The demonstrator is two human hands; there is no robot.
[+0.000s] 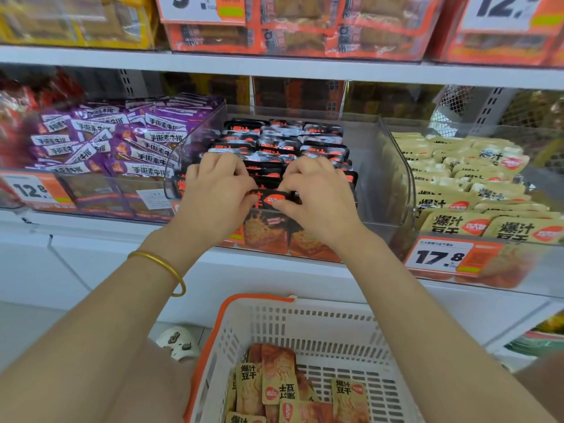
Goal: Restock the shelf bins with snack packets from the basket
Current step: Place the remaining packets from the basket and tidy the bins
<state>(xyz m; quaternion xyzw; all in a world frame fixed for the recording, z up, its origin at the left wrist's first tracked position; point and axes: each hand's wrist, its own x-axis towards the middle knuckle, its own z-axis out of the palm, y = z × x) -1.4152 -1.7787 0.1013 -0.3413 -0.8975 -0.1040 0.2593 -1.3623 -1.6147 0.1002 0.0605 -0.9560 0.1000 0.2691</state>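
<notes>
Shop shelving (274,68), middle tier. Left hand (213,193) and right hand (317,196) curl their fingers over the front row of black snack packets (274,141), pinching one upright between them inside the clear middle bin (390,178). Advisable: press the row square, labels forward, before reaching to the basket (305,312) below, where tan packets (268,380) lie.

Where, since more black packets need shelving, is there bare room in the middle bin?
A bare strip runs along the right wall of the clear bin, beside the black packets. The front is crowded: the left hand and right hand pinch a front packet there. The purple packets and beige packets fill the neighbouring bins.
</notes>
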